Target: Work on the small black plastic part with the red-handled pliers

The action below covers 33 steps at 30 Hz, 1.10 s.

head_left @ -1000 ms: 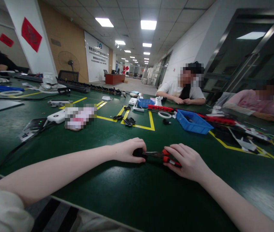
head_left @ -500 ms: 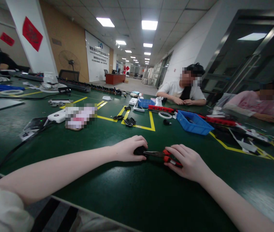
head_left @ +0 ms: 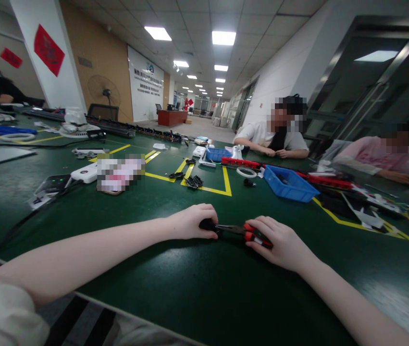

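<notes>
My left hand [head_left: 194, 222] is closed around a small black part [head_left: 208, 225], whose exact kind I cannot make out. The fingers and thumb hide much of it. In my right hand [head_left: 279, 242] is a pair of needle-nose pliers [head_left: 250, 233] with red and black handles. Its metal jaws point left and reach the black part; whether they grip it is too small to tell. Both hands are just above the green table [head_left: 197, 288]. Beyond them lie small black pieces [head_left: 193, 181] in a cluster, and a separate black piece [head_left: 249, 183].
A blue bin [head_left: 289, 183] with dark parts stands at the right, near a white ring [head_left: 246, 172]. To the left lie a phone [head_left: 121, 177], a white power strip [head_left: 85, 173] and a black cable [head_left: 13, 230]. Across the table sits a person [head_left: 271, 137], with another person [head_left: 380, 156] farther right.
Both hands keep nearly the same place and hold the same things. The left fingers have shifted slightly on the black part, showing a little more of it.
</notes>
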Each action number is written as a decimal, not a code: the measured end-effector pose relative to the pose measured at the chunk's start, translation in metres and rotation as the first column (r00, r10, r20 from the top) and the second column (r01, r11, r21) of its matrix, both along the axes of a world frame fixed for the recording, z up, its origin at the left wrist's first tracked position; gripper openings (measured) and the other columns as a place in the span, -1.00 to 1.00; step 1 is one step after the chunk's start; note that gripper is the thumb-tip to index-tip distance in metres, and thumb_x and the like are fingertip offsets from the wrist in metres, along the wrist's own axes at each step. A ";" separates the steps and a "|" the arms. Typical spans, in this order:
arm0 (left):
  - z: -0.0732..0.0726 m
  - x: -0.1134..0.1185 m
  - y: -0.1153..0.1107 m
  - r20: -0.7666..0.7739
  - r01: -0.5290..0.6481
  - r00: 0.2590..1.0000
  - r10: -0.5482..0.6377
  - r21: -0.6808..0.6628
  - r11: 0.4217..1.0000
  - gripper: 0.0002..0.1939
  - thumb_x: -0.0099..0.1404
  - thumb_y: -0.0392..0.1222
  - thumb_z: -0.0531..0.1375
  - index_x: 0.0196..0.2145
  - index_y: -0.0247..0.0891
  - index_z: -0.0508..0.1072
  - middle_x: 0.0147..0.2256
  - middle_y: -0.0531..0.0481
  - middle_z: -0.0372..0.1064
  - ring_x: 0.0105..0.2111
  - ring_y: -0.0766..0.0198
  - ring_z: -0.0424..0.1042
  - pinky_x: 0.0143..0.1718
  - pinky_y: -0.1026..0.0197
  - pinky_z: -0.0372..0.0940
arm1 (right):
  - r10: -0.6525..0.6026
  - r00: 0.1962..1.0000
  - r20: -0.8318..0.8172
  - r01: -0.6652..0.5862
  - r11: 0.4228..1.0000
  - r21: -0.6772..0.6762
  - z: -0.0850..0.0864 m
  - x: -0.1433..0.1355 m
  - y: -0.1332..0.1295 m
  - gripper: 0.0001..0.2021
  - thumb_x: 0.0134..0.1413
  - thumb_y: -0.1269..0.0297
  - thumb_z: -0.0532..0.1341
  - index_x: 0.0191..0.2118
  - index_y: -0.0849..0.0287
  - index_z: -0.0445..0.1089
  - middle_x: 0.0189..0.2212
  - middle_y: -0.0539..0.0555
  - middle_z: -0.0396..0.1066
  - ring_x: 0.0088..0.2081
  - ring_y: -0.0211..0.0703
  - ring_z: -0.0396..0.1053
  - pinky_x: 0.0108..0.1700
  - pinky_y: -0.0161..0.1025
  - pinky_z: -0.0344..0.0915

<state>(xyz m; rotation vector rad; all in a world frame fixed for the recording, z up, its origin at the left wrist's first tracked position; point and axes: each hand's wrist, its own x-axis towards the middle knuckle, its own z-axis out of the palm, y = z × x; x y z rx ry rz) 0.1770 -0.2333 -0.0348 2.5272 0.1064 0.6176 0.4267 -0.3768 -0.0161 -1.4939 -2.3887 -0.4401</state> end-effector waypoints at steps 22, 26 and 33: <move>0.004 -0.003 0.001 -0.131 0.057 0.990 -0.054 0.022 0.998 -0.78 0.31 -0.12 0.19 -0.14 -0.26 0.32 -0.16 -0.09 0.30 -0.13 0.18 0.31 -0.11 0.17 0.25 | -0.094 0.994 -0.054 0.090 0.993 -0.080 0.002 -0.007 -0.004 -0.76 0.05 0.19 0.21 -0.14 0.10 0.31 -0.25 0.09 0.41 -0.29 -0.12 0.42 -0.32 -0.19 0.38; 0.005 -0.003 -0.001 -0.141 0.035 0.990 -0.033 0.013 0.999 -0.78 0.33 -0.11 0.16 -0.13 -0.25 0.31 -0.16 -0.09 0.30 -0.13 0.17 0.32 -0.12 0.16 0.25 | -0.093 0.995 -0.024 0.092 0.996 -0.020 0.000 -0.005 -0.004 -0.75 0.00 0.28 0.19 -0.14 0.12 0.30 -0.25 0.10 0.41 -0.28 -0.10 0.41 -0.30 -0.19 0.38; 0.008 -0.003 -0.003 -0.138 0.035 0.990 -0.033 0.010 0.999 -0.78 0.32 -0.10 0.18 -0.14 -0.25 0.31 -0.16 -0.08 0.31 -0.14 0.19 0.32 -0.14 0.20 0.25 | -0.094 0.996 0.004 0.094 0.995 0.029 -0.004 -0.001 -0.003 -0.70 -0.05 0.33 0.19 -0.12 0.16 0.31 -0.21 0.12 0.41 -0.25 -0.10 0.40 -0.24 -0.18 0.37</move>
